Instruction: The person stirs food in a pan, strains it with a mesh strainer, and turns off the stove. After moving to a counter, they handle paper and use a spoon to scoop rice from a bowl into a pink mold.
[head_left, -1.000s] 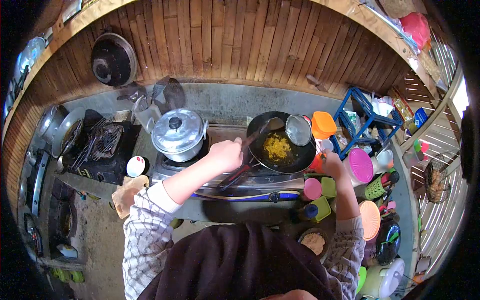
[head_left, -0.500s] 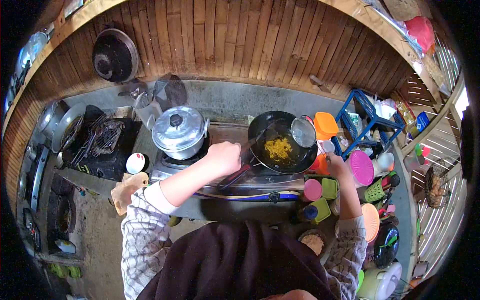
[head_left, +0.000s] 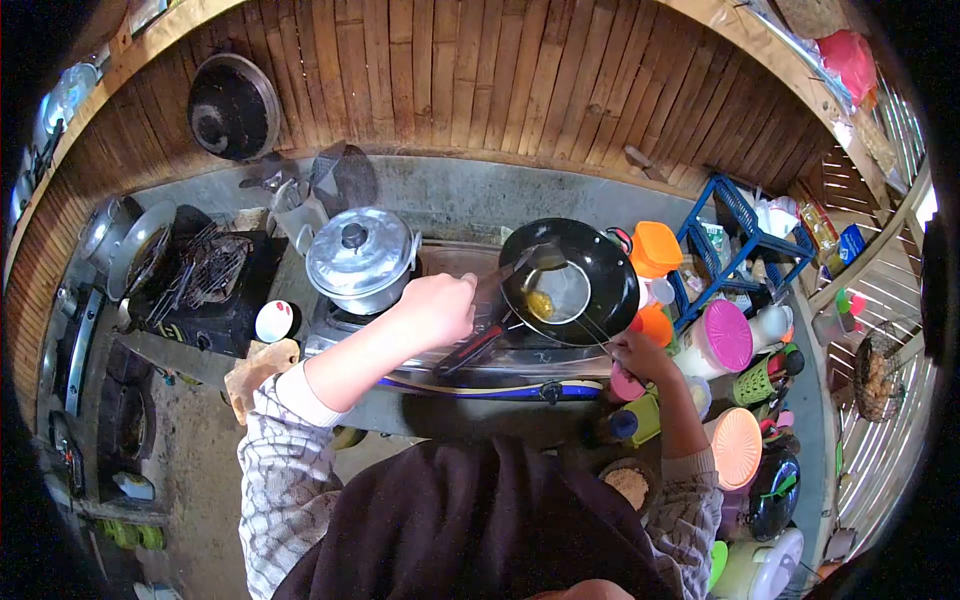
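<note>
Now the round wire-mesh strainer [head_left: 571, 287] sits low inside the black round-bottomed wok [head_left: 612, 278], over the patch of shredded yellow food [head_left: 540, 304]; half a second ago it was up at the wok's far right side, clear of that patch. The yellow food, spread openly across the wok's bottom earlier, now shows as a smaller clump near the strainer's left edge. Whether it lies in the mesh or beneath it, I cannot tell.

The right hand [head_left: 641, 356] has come down and toward the body, its fingers closed around the strainer's thin metal handle, which slants over the wok's near right rim. It now partly covers the round pink lid [head_left: 628, 384] on the bench, which was fully in sight before.

The left hand [head_left: 447, 306] keeps nearly the same place, fingers wrapped around the brown handle of the dark flat-bladed spatula [head_left: 516, 270]. The blade reaches into the wok and lies at the strainer's far edge.

The wok remains on the silver gas stove [head_left: 540, 360], its black-and-red handle pointing toward the near left, and the lidded silver aluminium pot [head_left: 352, 276] stands unmoved to its left.
</note>
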